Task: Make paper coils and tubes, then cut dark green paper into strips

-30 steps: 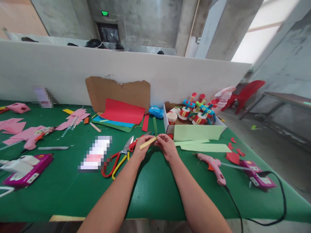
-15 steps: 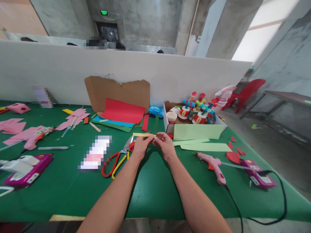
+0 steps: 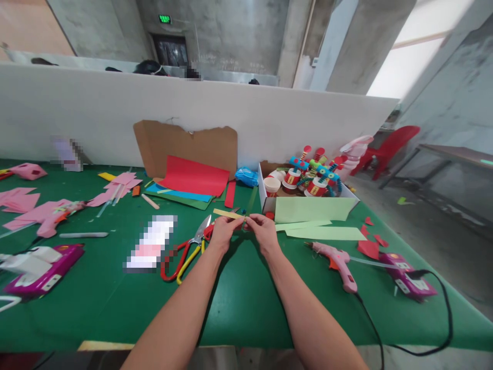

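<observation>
Above the table's middle, my left hand [image 3: 223, 234] is closed in a pinch on a yellow paper strip [image 3: 226, 213] that points out to the left. My right hand [image 3: 264, 231] pinches a green paper strip [image 3: 252, 199] that stretches away from me, leaning slightly right. The fingertips of both hands meet where the two strips come together; fingers hide the join. Beside my left hand lie red-handled scissors [image 3: 198, 236] and another pair with yellow handles [image 3: 191, 263]. Pale green paper pieces [image 3: 327, 234] lie to the right of my right hand.
A pink glue gun [image 3: 337, 262] with its cord lies right, near a purple power strip [image 3: 409, 280]. At the back stand a white box [image 3: 262, 187] of paper-cup figures [image 3: 316, 186] and red paper sheets [image 3: 196, 176]. Another glue gun [image 3: 54, 218] and pink paper lie left.
The yellow strip has tilted, its free end shifting slightly right. The green strip leans further to the right. My hands stay in nearly the same place, fingertips still together.
</observation>
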### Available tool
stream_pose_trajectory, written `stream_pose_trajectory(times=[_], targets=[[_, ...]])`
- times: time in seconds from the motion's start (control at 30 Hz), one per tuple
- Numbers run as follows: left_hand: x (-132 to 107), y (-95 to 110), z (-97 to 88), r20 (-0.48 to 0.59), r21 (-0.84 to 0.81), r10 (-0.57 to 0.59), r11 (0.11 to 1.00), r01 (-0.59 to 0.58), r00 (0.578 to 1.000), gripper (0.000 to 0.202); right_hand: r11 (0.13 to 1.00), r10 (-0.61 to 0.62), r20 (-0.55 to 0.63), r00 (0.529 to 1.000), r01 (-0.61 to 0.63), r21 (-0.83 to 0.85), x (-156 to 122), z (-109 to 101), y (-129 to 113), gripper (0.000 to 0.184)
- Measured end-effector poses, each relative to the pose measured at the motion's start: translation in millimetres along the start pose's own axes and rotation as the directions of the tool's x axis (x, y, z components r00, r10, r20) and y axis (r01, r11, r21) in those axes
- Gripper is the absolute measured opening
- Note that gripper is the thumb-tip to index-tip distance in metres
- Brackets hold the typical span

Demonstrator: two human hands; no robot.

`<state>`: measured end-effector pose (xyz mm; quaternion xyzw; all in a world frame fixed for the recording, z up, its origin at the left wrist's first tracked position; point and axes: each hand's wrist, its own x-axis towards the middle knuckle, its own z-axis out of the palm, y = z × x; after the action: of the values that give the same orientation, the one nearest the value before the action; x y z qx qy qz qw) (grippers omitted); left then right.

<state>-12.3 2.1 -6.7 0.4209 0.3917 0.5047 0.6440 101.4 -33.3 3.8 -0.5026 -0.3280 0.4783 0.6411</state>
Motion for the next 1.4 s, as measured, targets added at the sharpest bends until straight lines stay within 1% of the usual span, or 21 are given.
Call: stream_pose_trajectory(times=[0.07, 0.13, 0.23, 0.33, 0.43, 0.57, 0.67, 0.77, 0.93, 1.07, 1.27, 1.4], targets=[[1.3, -1.6, -1.2, 0.0, -0.02, -0.032, 0.999, 0.032, 0.999, 0.036, 0.999, 0.029, 0.016, 0.999, -0.029, 0.022, -0.1, 0.1, 0.2, 0.034], [1.8, -2.2, -1.2, 0.004, -0.02, -0.035, 0.999, 0.035, 0.999, 0.037, 0.999, 0.042, 0.039, 0.998, -0.043, 0.024, 0.1, -0.1, -0.2, 0.034], [0.9, -1.2, 0.5, 0.012, -0.026, -0.023, 0.999, 0.024, 1.0, 0.039, 1.0, -0.004, 0.042, 0.999, 0.005, -0.024, 0.4, 0.3, 0.1, 0.031], [-1.2, 2.1, 2.7, -0.037, -0.076, -0.034, 0.997, 0.032, 0.999, 0.043, 0.999, -0.032, 0.029, 0.999, 0.033, -0.043, -0.1, 2.0, 1.6, 0.028], [-3.1, 6.2, 3.8, -0.076, -0.115, -0.016, 0.993, 0.007, 0.997, 0.046, 0.999, -0.008, 0.001, 1.0, 0.008, 0.046, -1.2, 3.4, 1.0, 0.03], [-3.9, 7.8, 4.1, -0.038, -0.092, 0.004, 0.996, -0.008, 0.999, 0.045, 0.984, 0.039, -0.024, 0.999, -0.035, 0.175, -2.8, 4.4, -3.9, 0.031], [-3.6, 5.7, 4.9, 0.01, -0.067, 0.0, 0.998, 0.001, 1.0, 0.044, 0.982, 0.037, -0.008, 0.999, -0.034, 0.183, -3.9, 5.4, -5.1, 0.031], [-2.9, 2.9, 5.8, 0.057, -0.022, 0.019, 1.0, -0.018, 0.998, 0.043, 0.988, 0.013, 0.008, 1.0, -0.014, 0.151, -4.1, 5.5, -2.3, 0.027], [-0.5, -1.1, 4.5, 0.034, 0.007, 0.046, 0.999, -0.046, 0.998, 0.039, 0.992, 0.043, -0.02, 0.999, -0.04, 0.122, -3.1, 4.8, 1.2, 0.025], [0.1, -4.0, 4.4, 0.029, 0.031, 0.067, 0.997, -0.068, 0.997, 0.036, 0.991, 0.009, -0.024, 1.0, -0.006, 0.133, -3.2, 5.5, 0.3, 0.027], [-3.0, -2.6, 8.8, 0.069, -0.026, 0.02, 1.0, -0.018, 0.997, 0.039, 0.985, -0.006, -0.079, 0.997, 0.019, 0.173, -2.8, 7.4, 4.3, 0.026], [-2.8, -1.4, 9.0, 0.024, -0.019, 0.038, 0.999, -0.038, 0.999, 0.037, 0.979, 0.021, -0.056, 0.998, -0.009, 0.202, -3.1, 8.4, 5.1, 0.027]])
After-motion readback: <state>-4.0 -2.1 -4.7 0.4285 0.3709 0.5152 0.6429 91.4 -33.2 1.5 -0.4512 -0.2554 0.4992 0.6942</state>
